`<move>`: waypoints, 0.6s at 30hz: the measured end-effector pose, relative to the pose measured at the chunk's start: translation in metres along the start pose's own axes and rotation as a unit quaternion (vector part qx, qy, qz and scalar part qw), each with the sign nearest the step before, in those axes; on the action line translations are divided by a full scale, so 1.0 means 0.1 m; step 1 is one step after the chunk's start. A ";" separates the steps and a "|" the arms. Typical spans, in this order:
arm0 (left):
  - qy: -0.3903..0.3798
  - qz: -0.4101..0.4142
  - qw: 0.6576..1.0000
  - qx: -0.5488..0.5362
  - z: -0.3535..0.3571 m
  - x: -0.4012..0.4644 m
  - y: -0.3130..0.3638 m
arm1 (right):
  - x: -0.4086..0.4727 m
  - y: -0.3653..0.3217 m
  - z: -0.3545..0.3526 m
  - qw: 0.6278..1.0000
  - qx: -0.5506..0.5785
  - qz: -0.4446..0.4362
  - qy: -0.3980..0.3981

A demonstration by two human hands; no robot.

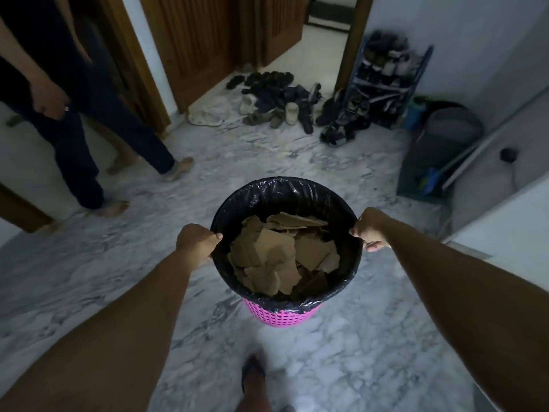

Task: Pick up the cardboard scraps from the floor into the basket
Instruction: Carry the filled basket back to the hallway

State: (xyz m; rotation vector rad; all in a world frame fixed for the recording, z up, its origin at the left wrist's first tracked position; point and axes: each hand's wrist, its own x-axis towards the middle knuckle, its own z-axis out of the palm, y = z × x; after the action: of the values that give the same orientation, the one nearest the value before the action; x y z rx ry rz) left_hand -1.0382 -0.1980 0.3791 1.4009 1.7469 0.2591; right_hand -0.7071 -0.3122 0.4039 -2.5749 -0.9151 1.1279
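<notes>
Pink basket (282, 315) mostly hidden by black liner (285, 188), base out of sight, brown torn cardboard scraps (279, 257) heaped inside, my left hand (196, 240) and right hand (370, 227) fingers gripping opposite rim edges.

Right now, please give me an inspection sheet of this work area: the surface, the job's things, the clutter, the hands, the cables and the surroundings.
Surface: marble floor, grey-white veined; no loose scraps seen on it.
Job's things: pink basket with a black liner; cardboard scraps piled inside.
Clutter: pile of shoes by the door; broom leaning at the right wall.
Hands: left hand and right hand each grip the basket rim on opposite sides.
Cables: a dark cord with a plug on the right.
Surroundings: shoe rack, wooden doors, another person's legs at left.
</notes>
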 end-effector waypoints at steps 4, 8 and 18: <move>-0.047 0.009 0.998 -0.028 0.44 0.30 0.50 | 0.38 0.28 -0.38 0.999 0.021 0.031 0.010; -0.089 0.037 0.995 -0.015 0.98 0.72 1.17 | 0.87 0.56 -0.81 0.996 0.047 0.073 0.028; -0.160 0.088 0.982 0.054 2.15 1.37 2.64 | 1.78 1.17 -1.79 0.983 0.100 0.140 0.061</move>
State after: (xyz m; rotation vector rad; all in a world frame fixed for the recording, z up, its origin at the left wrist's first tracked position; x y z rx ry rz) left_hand -0.7003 -0.0590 0.3473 1.5824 1.3926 0.0298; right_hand -0.4318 -0.2840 0.3750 -2.6242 -0.3991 1.0495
